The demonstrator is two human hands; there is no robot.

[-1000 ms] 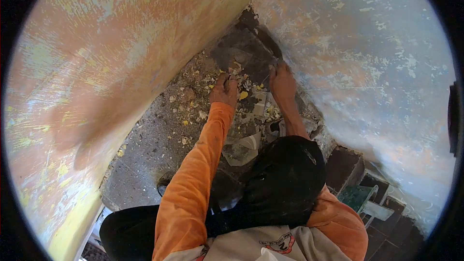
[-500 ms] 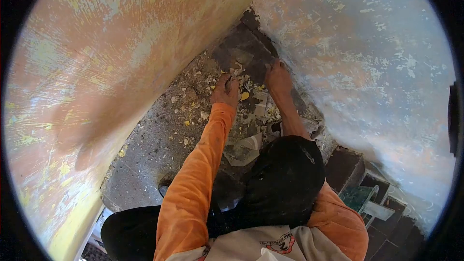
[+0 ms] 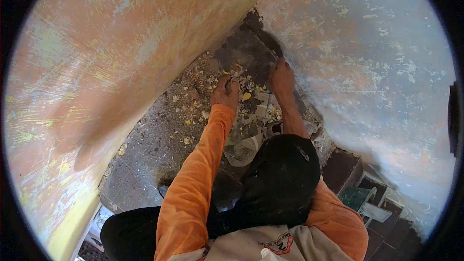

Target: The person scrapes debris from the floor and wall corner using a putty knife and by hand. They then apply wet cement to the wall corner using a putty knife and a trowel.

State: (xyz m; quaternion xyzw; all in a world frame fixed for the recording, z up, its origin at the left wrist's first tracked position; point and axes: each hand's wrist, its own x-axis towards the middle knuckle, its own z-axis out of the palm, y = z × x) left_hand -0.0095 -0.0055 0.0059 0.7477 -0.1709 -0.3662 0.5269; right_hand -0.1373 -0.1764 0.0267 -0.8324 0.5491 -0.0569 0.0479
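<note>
My left hand [image 3: 224, 92], its sleeve orange, is low over the debris-strewn floor with its fingers curled. A small dark shape shows between the fingers, its kind unclear. Paint and plaster flakes [image 3: 193, 104] lie around this hand, with a yellow flake [image 3: 246, 96] just to its right. My right hand [image 3: 282, 78] is closed at the foot of the right wall, close to the dark gap [image 3: 268, 41] along the floor. Whatever its fingers grip is hidden. Torn pieces of paper-like sheet [image 3: 243, 150] lie between my forearms.
Scraped walls rise on the left [image 3: 121, 34] and right [image 3: 367, 58], meeting in a corner ahead. At lower right, a green dustpan-like piece [image 3: 355, 197] and a pale flat blade-like piece [image 3: 377, 211] rest by dark steps [image 3: 340, 169]. My bent knee [image 3: 285, 174] is between my arms.
My right hand has shifted slightly right and down along the wall's foot. The left hand stays almost in place, and the view has tilted a little.
</note>
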